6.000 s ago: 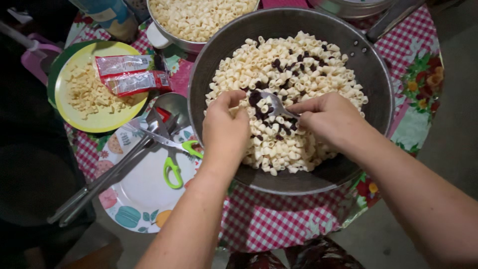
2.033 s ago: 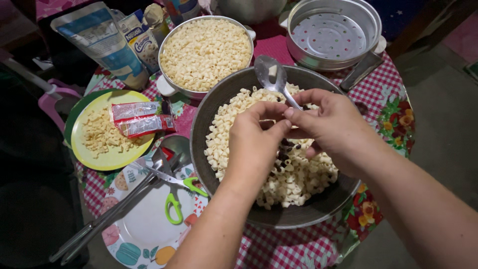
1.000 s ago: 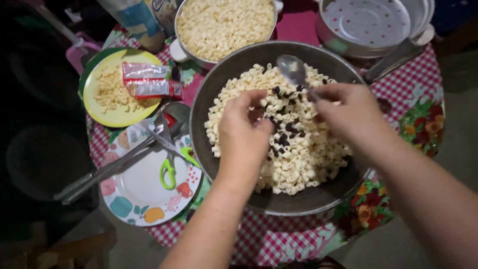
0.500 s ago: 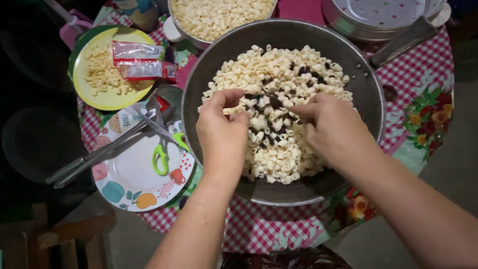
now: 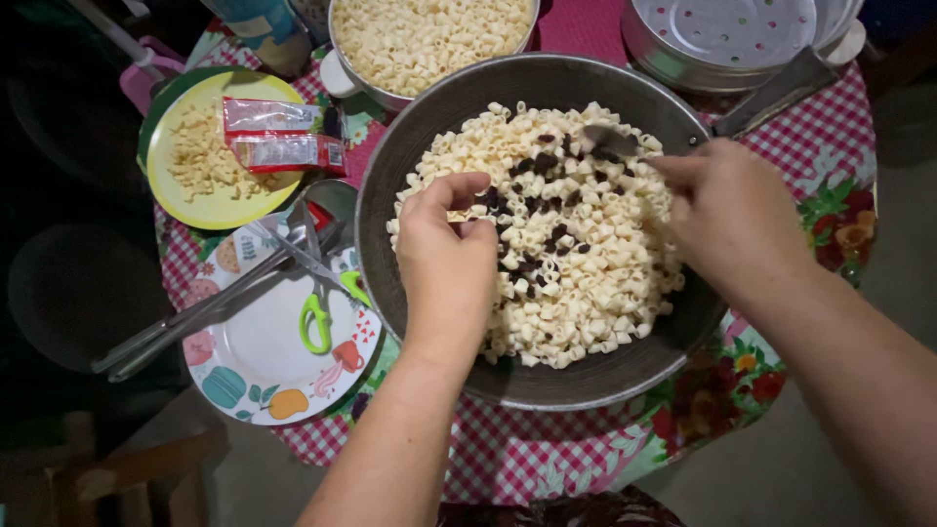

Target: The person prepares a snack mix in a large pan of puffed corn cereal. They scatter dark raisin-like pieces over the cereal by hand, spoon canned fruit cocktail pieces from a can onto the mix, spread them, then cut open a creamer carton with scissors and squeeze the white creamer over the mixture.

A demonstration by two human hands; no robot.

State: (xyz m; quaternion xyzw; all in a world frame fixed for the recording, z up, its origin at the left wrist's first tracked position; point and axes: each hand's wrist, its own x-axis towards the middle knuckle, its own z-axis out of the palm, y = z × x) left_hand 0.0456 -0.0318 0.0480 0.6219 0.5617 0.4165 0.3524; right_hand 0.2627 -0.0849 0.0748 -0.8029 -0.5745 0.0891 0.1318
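Observation:
A wide dark metal bowl (image 5: 390,176) holds elbow macaroni (image 5: 595,263) with dark raisins (image 5: 532,210) scattered over the middle. My left hand (image 5: 447,268) hovers over the bowl's left half, fingers loosely curled just above the pasta, nothing visibly in it. My right hand (image 5: 734,217) is over the bowl's right side and grips a metal spoon (image 5: 610,141), whose bowl rests on the pasta at the far side among raisins.
A pot of plain macaroni (image 5: 429,39) stands behind the bowl, a perforated steamer tray (image 5: 742,39) at the back right. Left: a yellow plate (image 5: 185,200) with macaroni and red sachets (image 5: 283,137), and a patterned plate (image 5: 254,371) bearing tongs (image 5: 205,312) and green-handled scissors (image 5: 317,312). A red checked cloth (image 5: 547,454) covers the table.
Half a second ago both hands met over the bowl's middle. They have since parted: the right hand carried the spoon to the far right, the left stayed near the centre.

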